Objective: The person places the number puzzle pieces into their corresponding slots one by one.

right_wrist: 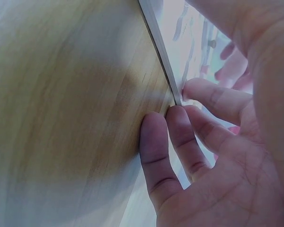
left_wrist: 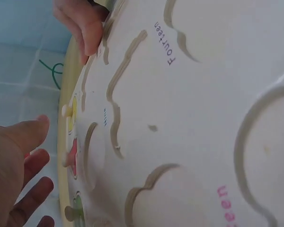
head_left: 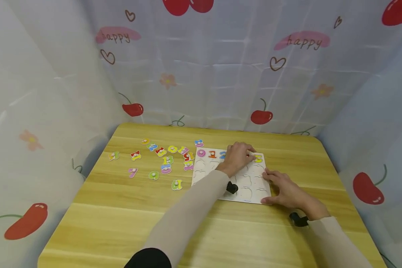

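Observation:
A white number puzzle board (head_left: 246, 182) lies on the table with number pieces in its top row, including a purple 0 (head_left: 201, 153), a red 1 (head_left: 212, 154) and a yellow piece (head_left: 258, 159). Over that row is my left hand (head_left: 237, 159), partly hiding the pieces beneath. In the left wrist view, its loosely bent fingers (left_wrist: 35, 163) stand apart from the knobbed yellow (left_wrist: 72, 113) and red (left_wrist: 73, 158) pieces. My right hand (head_left: 284, 189) rests along the board's right edge. The right wrist view has its fingertips (right_wrist: 179, 116) touching the edge, fingers extended.
Several loose knobbed number pieces lie left of the board, among them a purple 7 (head_left: 133, 172), a green piece (head_left: 153, 175) and a blue piece (head_left: 199, 143) by the top left corner. A cherry-print curtain (head_left: 204, 93) stands behind the wooden table (head_left: 120, 223).

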`<control>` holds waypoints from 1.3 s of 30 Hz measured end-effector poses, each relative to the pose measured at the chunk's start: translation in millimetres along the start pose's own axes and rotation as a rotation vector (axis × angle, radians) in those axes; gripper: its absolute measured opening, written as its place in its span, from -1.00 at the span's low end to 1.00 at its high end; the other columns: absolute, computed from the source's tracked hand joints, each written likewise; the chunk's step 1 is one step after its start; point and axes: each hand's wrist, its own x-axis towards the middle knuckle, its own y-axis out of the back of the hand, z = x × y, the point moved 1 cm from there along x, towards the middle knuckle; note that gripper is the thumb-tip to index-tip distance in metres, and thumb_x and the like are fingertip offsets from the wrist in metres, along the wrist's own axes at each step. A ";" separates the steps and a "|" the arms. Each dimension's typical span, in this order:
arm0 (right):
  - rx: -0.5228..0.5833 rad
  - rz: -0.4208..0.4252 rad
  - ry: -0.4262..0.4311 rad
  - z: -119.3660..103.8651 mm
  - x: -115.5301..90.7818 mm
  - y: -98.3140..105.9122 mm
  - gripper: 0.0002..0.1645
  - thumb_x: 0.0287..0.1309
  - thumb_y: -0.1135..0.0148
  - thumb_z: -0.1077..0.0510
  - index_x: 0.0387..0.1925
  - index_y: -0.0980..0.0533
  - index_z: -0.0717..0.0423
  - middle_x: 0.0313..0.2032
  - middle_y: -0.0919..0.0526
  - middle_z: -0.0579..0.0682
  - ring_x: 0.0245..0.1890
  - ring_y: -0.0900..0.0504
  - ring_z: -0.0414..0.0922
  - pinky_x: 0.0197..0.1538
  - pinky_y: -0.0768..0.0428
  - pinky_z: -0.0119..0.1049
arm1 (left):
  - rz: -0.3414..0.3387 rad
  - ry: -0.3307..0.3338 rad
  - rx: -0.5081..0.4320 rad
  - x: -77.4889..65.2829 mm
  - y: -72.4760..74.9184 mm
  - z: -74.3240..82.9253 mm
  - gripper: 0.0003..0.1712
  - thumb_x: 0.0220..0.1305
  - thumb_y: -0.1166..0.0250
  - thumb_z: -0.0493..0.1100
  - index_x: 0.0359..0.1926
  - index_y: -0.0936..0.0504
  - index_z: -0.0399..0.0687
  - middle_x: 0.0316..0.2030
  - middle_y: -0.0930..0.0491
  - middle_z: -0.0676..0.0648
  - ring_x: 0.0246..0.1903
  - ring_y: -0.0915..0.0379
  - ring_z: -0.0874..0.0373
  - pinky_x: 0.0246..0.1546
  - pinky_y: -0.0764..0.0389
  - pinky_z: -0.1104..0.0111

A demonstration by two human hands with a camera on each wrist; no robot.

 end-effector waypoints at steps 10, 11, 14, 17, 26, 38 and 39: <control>0.007 -0.018 -0.035 2.0 -3.2 -4.1 0.31 0.17 -0.84 -0.24 0.67 -0.43 0.40 0.73 -0.34 0.46 0.57 -0.41 0.53 0.58 -0.46 0.57 | -0.009 -0.083 -0.012 -19.6 30.9 -14.5 -0.76 0.66 -0.51 0.12 0.20 -0.93 0.30 0.21 -0.86 0.16 0.34 -0.71 0.12 0.42 -0.62 0.09; 0.009 -0.019 -0.039 1.9 -3.7 -4.4 0.31 0.17 -0.83 -0.25 0.68 -0.43 0.39 0.74 -0.33 0.46 0.58 -0.41 0.53 0.58 -0.46 0.57 | -0.010 -0.094 -0.013 -22.3 34.7 -16.7 -0.76 0.66 -0.51 0.12 0.20 -0.93 0.29 0.21 -0.86 0.16 0.34 -0.71 0.12 0.42 -0.62 0.08; 0.012 -0.021 -0.046 1.4 -4.8 -4.9 0.32 0.16 -0.83 -0.27 0.68 -0.43 0.38 0.73 -0.34 0.46 0.58 -0.40 0.53 0.59 -0.45 0.58 | -0.004 -0.121 -0.004 -31.1 49.0 -24.0 -0.76 0.66 -0.51 0.11 0.20 -0.93 0.28 0.23 -0.87 0.15 0.35 -0.72 0.10 0.42 -0.64 0.06; 0.014 -0.018 -0.049 0.7 -5.2 -4.9 0.32 0.16 -0.83 -0.27 0.68 -0.43 0.36 0.73 -0.34 0.46 0.59 -0.39 0.52 0.59 -0.45 0.57 | 0.004 -0.148 -0.002 -41.2 65.8 -33.2 -0.76 0.67 -0.50 0.08 0.20 -0.92 0.23 0.23 -0.88 0.10 0.35 -0.74 0.05 0.41 -0.66 0.02; -0.002 -0.007 -0.036 2.1 -1.3 -2.5 0.34 0.15 -0.84 -0.26 0.69 -0.42 0.38 0.75 -0.32 0.44 0.60 -0.37 0.51 0.61 -0.43 0.56 | 0.053 -0.217 0.030 -78.7 110.4 -75.5 -0.76 0.65 -0.52 0.02 0.16 -0.93 0.09 0.11 -0.90 0.01 0.16 -0.82 -0.03 0.20 -0.76 -0.01; -0.007 0.003 -0.008 2.0 0.0 -2.5 0.30 0.14 -0.85 -0.25 0.65 -0.46 0.40 0.72 -0.36 0.47 0.60 -0.38 0.52 0.59 -0.43 0.55 | 0.157 -0.104 0.051 -137.6 152.7 -148.6 -0.80 0.55 -0.61 -0.09 0.11 -0.94 0.05 0.08 -0.92 -0.01 0.17 -0.84 -0.08 0.26 -0.79 -0.05; -0.006 0.005 -0.004 2.0 -0.2 -2.4 0.30 0.14 -0.86 -0.24 0.64 -0.46 0.41 0.71 -0.36 0.47 0.59 -0.39 0.53 0.58 -0.43 0.56 | 0.161 -0.088 0.053 -141.8 155.8 -155.0 -0.79 0.55 -0.61 -0.10 0.11 -0.94 0.02 0.07 -0.92 -0.03 0.17 -0.84 -0.08 0.27 -0.80 -0.04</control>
